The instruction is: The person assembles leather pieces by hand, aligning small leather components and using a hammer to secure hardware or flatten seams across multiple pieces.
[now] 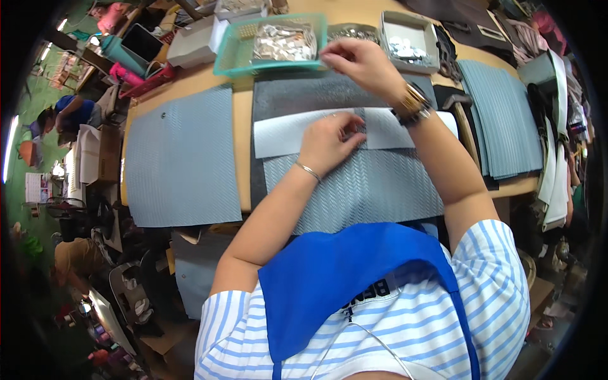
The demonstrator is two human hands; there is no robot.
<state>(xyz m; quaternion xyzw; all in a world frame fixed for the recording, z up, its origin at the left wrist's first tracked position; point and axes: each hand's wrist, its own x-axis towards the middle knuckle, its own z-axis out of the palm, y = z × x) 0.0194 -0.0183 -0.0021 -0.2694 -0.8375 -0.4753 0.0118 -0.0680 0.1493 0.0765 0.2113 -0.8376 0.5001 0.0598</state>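
A white paper strip (pixel 278 136) lies across a grey herringbone-textured sheet (pixel 373 190) on the worktop (pixel 244 126), and both hands work at it. The left hand (pixel 329 142) rests on the strip near its middle, fingers curled in and pressed down at a small dark gap in the paper; whether it pinches anything there is hidden by the knuckles. A thin bangle (pixel 308 170) circles that wrist. Just beyond and to the right of it, the right hand (pixel 358 60) hovers above the far edge of a darker grey sheet (pixel 304 92), fingers bent and tips drawn together as if nipping something too small to make out. A gold wristwatch (pixel 413 104) sits on its wrist.

Beyond the right hand stand a green mesh basket (pixel 231 57) of small silvery pieces and a grey tray (pixel 432 47) with more. Left of the left hand lies another grey textured sheet (pixel 180 158); to the right, a stack of similar sheets (pixel 500 120).
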